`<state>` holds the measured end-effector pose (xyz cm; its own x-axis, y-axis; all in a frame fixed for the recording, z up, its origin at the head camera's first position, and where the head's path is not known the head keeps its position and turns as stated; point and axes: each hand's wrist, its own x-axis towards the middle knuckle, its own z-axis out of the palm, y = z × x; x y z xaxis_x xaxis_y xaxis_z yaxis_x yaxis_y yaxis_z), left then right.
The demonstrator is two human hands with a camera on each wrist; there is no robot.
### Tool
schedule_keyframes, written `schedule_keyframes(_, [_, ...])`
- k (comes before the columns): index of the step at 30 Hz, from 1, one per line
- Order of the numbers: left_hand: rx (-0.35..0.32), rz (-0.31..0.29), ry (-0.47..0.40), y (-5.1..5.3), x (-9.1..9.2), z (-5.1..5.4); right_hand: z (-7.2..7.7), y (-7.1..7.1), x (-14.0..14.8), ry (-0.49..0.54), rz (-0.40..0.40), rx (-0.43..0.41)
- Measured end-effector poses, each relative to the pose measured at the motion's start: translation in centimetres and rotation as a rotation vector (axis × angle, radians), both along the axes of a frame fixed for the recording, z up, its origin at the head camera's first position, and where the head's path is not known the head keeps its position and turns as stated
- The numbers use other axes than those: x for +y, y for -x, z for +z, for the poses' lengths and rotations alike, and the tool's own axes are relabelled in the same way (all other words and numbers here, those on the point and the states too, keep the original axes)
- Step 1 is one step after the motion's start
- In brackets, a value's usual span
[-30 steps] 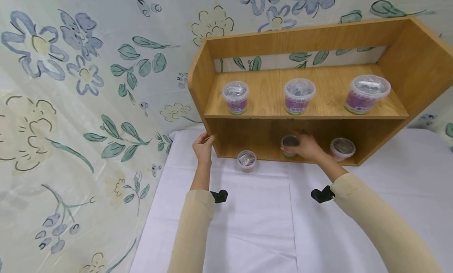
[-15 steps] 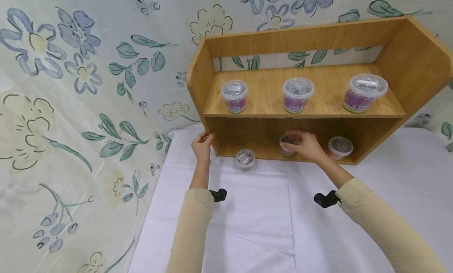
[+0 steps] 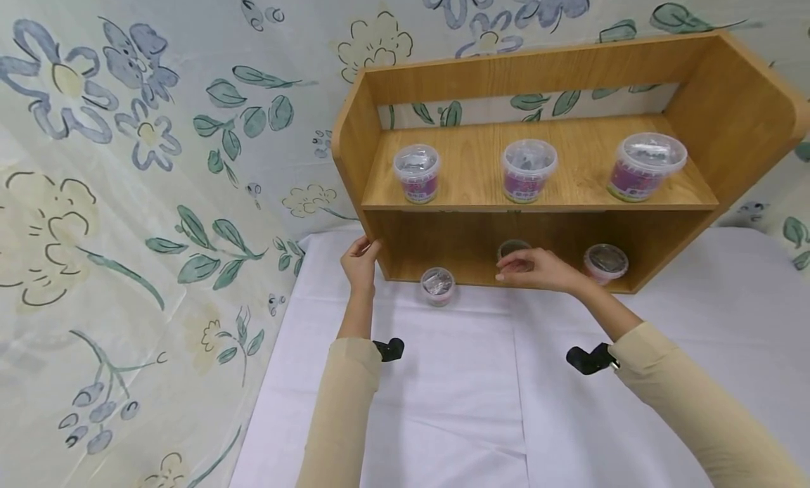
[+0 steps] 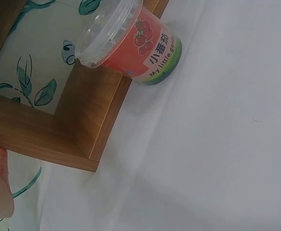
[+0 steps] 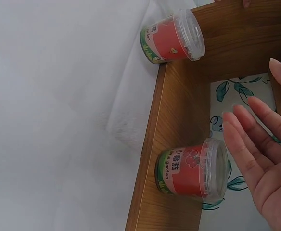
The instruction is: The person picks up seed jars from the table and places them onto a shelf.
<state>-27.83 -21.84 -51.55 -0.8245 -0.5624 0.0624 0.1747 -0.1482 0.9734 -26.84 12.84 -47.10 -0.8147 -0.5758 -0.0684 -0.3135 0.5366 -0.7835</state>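
My right hand (image 3: 538,268), its fingers apart and nearly straight in the right wrist view, is just in front of a clear-lidded plastic tub (image 5: 191,172) with a red tomato label. That tub stands at the middle of the lower shelf, partly hidden by the hand in the head view. At the wooden shelf unit's left side panel (image 3: 356,164), my left hand (image 3: 361,261) touches the outer face with its fingertips. A second red-labelled tub (image 4: 147,45) sits at the shelf's front edge near the left end. A third tub (image 3: 605,263) stands at the lower right.
On the upper shelf stand three purple-labelled tubs: a left one (image 3: 417,173), a middle one (image 3: 529,170) and a right one (image 3: 647,166). White cloth (image 3: 455,389) covers the table in front. Flower-patterned fabric (image 3: 126,214) hangs behind and to the left.
My right hand has let go of the middle lower tub and drawn slightly forward from it. The left hand stays at the side panel.
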Motion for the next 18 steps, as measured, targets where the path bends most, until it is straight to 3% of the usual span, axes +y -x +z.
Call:
schedule_keyframes(9, [0.007,0.011,-0.005,0.0,0.0,-0.1,0.6,-0.5,0.4,0.013,0.101,-0.237])
schedule_keyframes(18, [0.005,-0.015,-0.019,-0.2,0.1,0.3,-0.3,-0.6,-0.7,0.053,0.041,-0.085])
